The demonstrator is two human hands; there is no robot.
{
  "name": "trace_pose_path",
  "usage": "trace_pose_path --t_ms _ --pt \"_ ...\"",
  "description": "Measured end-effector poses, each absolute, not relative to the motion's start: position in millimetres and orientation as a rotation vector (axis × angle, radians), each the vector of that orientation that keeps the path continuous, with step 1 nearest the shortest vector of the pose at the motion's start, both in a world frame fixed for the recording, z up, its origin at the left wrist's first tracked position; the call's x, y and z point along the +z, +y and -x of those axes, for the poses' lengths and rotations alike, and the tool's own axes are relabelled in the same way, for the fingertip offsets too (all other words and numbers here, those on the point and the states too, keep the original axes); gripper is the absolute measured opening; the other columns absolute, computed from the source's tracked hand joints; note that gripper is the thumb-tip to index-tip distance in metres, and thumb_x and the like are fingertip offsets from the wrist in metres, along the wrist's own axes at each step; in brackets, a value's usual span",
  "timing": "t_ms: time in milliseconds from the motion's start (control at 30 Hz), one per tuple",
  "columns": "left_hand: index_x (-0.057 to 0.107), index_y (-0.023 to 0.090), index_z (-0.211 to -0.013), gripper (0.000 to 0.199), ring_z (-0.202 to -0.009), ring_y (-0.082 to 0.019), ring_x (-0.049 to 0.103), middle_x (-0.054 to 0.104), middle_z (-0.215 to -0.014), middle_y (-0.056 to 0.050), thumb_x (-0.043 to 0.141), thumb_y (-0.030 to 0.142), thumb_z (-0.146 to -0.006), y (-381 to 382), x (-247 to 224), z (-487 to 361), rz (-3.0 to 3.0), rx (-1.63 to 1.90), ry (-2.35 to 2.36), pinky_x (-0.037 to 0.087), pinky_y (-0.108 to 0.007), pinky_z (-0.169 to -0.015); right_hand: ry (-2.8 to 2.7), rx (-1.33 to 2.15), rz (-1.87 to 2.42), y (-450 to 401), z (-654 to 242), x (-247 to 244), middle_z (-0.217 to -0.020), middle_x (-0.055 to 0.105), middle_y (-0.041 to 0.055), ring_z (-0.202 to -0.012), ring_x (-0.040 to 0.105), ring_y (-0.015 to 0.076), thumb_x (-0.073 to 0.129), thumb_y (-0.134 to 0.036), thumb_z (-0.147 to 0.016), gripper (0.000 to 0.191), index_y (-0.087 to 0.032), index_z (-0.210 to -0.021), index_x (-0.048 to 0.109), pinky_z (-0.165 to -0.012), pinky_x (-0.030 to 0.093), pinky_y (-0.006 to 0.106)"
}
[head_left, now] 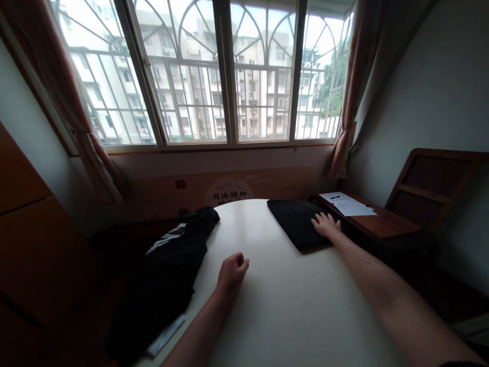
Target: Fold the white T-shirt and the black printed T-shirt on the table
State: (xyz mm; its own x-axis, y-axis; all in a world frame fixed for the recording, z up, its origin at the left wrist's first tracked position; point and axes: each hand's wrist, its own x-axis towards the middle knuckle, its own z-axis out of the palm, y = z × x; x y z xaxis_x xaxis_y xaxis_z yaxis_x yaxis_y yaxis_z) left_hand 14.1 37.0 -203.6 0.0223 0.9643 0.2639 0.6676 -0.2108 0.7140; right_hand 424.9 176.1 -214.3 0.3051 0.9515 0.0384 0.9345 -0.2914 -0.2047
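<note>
My right hand (pixel 326 225) lies with its fingers spread on a folded black cloth (pixel 296 219), which looks like a garment, at the far right of the white table (pixel 275 306). My left hand (pixel 233 271) is curled into a loose fist just over or on the tabletop, left of the middle, and I see nothing in it. To its left, a crumpled black garment (pixel 164 275) with white stripes or print is draped along the table's left edge, part of it hanging over.
A white flat item (pixel 166 336) pokes out beneath the crumpled garment. Beyond the table at right stands a wooden surface (pixel 397 224) with papers (pixel 349 205) and a dark pen-like thing on it. A printed cardboard panel (pixel 275 183) lies below the barred window.
</note>
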Motion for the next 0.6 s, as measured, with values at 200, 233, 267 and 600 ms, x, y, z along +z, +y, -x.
trace_pose_path --t_ms 200,233,267,600 --pt "0.035 0.023 -0.056 0.028 -0.056 -0.013 0.038 0.038 -0.055 0.004 0.052 0.036 -0.075 36 -203 -14 -1.935 1.004 1.678 0.025 -0.028 -0.057 -1.801 0.064 2.326 177 -386 -203 -0.169 0.017 0.0118 -0.153 0.01 0.0424 0.024 -0.066 -0.099 0.07 -0.032 -0.16 0.027 -0.112 0.008 0.076" --pt "0.035 0.023 -0.056 0.028 -0.057 -0.013 0.038 0.039 -0.055 0.004 0.052 0.036 -0.075 36 -203 -14 -1.938 1.004 1.677 0.025 -0.027 -0.057 -1.896 0.043 2.233 174 -374 -203 -0.169 0.017 0.0102 -0.154 0.009 0.0394 0.025 -0.066 -0.099 0.069 -0.033 -0.16 0.025 -0.114 0.007 0.074" --pt "0.035 0.023 -0.057 0.028 -0.057 -0.013 0.039 0.039 -0.055 0.004 0.052 0.036 -0.075 36 -203 -14 -1.938 1.003 1.676 0.025 -0.027 -0.057 -2.005 0.053 2.137 170 -361 -204 -0.169 0.016 0.0083 -0.155 0.008 0.0366 0.026 -0.065 -0.1 0.068 -0.034 -0.16 0.024 -0.115 0.007 0.072" --pt "0.034 0.023 -0.057 0.029 -0.058 -0.013 0.039 0.039 -0.056 0.005 0.052 0.036 -0.075 33 -203 -13 -1.927 1.03 1.656 0.025 -0.027 -0.058 -2.28 0.144 2.029 145 -318 -206 -0.167 0.027 0.0095 -0.152 0.023 0.0349 0.045 -0.048 -0.097 0.063 -0.031 -0.157 0.036 -0.117 0.021 0.062"
